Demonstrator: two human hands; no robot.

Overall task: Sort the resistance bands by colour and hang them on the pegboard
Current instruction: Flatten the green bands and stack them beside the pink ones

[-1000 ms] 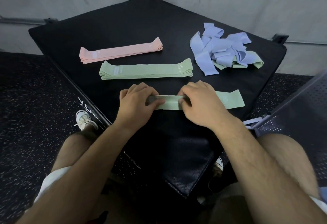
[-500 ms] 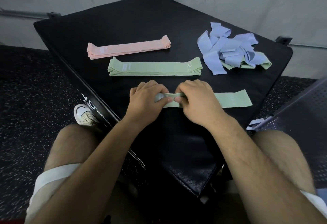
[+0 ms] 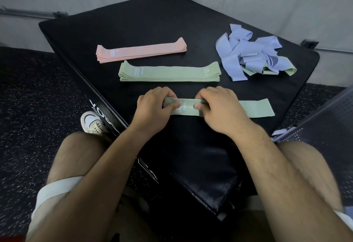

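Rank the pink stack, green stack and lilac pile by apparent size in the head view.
1. Tangled pile of lilac fabric bands, widest spread.
2. Flat stack of green fabric bands.
3. Flat stack of pink fabric bands; slightly smaller, but farther away, so unsure.

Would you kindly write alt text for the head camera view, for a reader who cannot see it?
The left hand and right hand pinch a green band lying on a black mat. Beyond it lie a green stack, a pink stack and a tangled purple pile.

Dim, soft light; wide-angle edge distortion
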